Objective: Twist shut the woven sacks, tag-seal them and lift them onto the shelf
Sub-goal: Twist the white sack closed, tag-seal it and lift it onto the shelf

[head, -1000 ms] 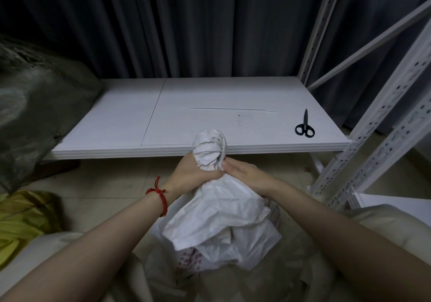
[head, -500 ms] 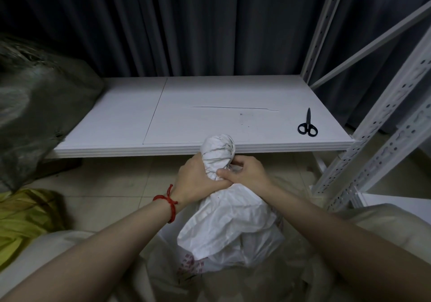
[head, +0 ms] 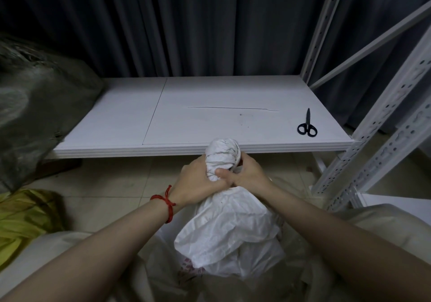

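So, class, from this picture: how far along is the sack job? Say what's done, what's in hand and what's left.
Done: the top of the white sack is twisted into a tight knob.
In hand: the left hand and right hand both grip the neck just below that knob.
Left: no tag seal shows on it, and the sack sits low in front of the shelf, not yet lifted on. Scissors lie on the shelf.

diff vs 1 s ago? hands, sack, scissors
The right hand, laid flat against the sack a second ago, has curled thumb and fingers round its twisted neck. The left hand still grips the neck. The scissors lie unmoved on the shelf.
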